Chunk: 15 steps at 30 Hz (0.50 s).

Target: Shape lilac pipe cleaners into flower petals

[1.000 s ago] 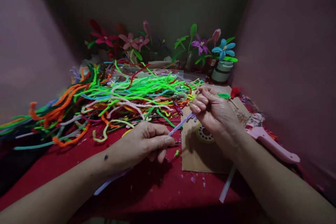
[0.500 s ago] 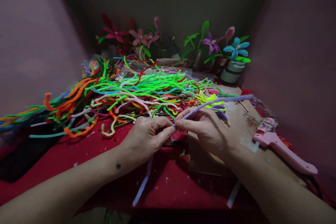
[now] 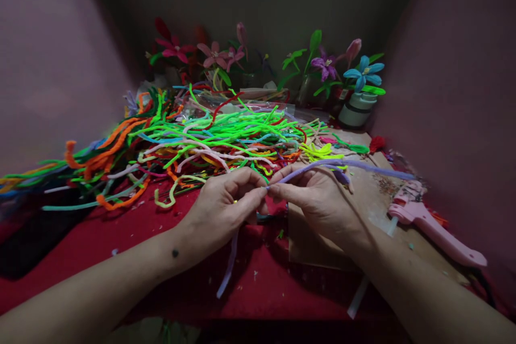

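My left hand (image 3: 223,209) and my right hand (image 3: 318,199) meet at the fingertips above the red cloth, both pinching one lilac pipe cleaner (image 3: 363,166). One end of it runs off to the right over the cardboard sheet (image 3: 377,193); the other end hangs below my left hand toward the table's front. A wide heap of pipe cleaners (image 3: 193,140) in green, orange, pink and other colours lies just behind my hands.
A pink glue gun (image 3: 431,220) lies on the right by the cardboard. Finished pipe-cleaner flowers (image 3: 330,67) stand in small pots along the dark back wall. Pink walls close in both sides. Small scraps dot the red tablecloth (image 3: 141,247).
My right hand came down from the heap to meet my left hand. The lilac pipe cleaner's long end swung out to the right and dropped lower; the hanging end got shorter.
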Each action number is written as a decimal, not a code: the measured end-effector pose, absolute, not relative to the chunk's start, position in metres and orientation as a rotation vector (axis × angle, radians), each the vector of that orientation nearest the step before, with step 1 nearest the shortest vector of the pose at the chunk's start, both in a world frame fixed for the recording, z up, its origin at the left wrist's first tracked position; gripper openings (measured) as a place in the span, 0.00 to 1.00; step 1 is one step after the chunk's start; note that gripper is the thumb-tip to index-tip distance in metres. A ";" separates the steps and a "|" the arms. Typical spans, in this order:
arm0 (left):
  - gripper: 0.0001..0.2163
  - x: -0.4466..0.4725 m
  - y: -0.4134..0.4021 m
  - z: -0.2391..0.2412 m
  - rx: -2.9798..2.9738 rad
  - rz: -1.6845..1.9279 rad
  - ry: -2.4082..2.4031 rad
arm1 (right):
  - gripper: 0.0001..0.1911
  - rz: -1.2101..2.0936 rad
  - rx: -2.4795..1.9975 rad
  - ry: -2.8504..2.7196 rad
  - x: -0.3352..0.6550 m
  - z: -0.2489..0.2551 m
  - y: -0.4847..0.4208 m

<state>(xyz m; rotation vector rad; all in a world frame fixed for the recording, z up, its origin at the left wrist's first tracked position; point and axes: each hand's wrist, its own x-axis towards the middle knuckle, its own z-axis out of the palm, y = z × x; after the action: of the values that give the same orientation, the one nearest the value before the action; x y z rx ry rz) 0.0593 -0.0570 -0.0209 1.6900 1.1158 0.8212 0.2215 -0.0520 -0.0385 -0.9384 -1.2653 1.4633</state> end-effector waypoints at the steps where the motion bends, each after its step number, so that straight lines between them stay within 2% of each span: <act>1: 0.06 0.060 -0.057 -0.020 1.644 0.809 1.092 | 0.01 1.469 -0.951 -1.243 0.221 -0.038 -0.052; 7: 0.07 0.059 -0.056 -0.021 1.628 0.808 1.054 | 0.01 1.573 -0.930 -1.195 0.223 -0.041 -0.050; 15: 0.03 0.051 -0.057 -0.040 2.786 1.140 1.009 | 0.02 1.674 -0.830 -1.128 0.225 -0.044 -0.048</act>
<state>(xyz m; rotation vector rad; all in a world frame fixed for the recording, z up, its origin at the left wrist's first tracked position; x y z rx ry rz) 0.0515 -0.0573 -0.0403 2.7859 1.0093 1.1403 0.2247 -0.0482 -0.0440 -0.8303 -1.1283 1.6741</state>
